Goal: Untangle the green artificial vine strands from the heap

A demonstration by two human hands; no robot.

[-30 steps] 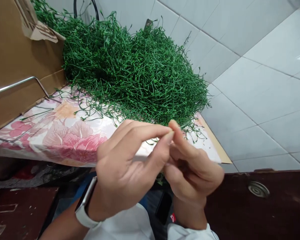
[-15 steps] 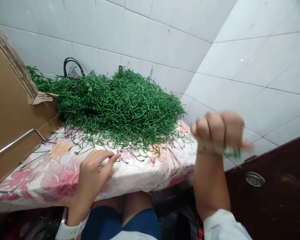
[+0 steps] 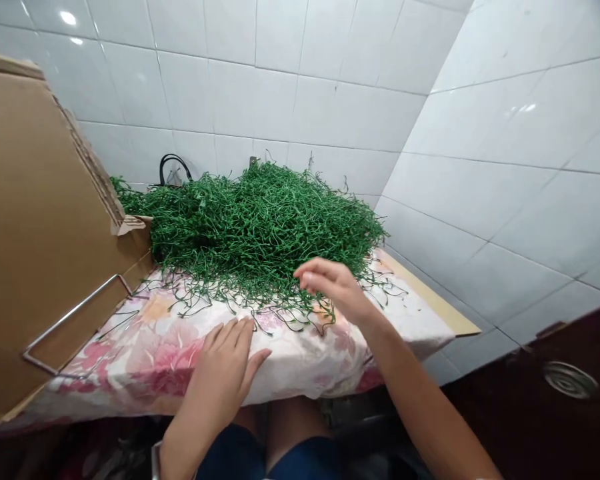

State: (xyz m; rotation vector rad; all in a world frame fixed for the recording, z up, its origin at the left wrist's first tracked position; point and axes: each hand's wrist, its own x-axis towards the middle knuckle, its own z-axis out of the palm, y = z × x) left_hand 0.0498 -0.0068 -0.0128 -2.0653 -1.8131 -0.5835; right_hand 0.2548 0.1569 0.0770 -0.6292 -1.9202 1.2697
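Note:
A large heap of thin green cords (image 3: 275, 220), with small knots or tufts at their ends, lies on a floral tablecloth (image 3: 300, 373). Loose cords straggle out along the heap's front edge. My left hand (image 3: 227, 357) rests on the cloth in front of them, fingers stretched and thumb apart, its fingertips close to a few loose strands. Over the front right of the heap hovers my right hand (image 3: 333, 283), fingers loosely bent with a small gap to the thumb. Nothing shows in either hand.
A cardboard box (image 3: 40, 233) stands on the left, with a bent metal wire frame (image 3: 80, 310) beside it. Behind the heap is a black handle (image 3: 175, 160). White tiled walls (image 3: 330, 107) close off the back and right. A dark surface with a round metal fitting (image 3: 570, 380) is at lower right.
My right hand has come from the far right, where it was a fist with some green showing, to the heap. My left hand has gone from a pinch to lying flat. The view has shifted.

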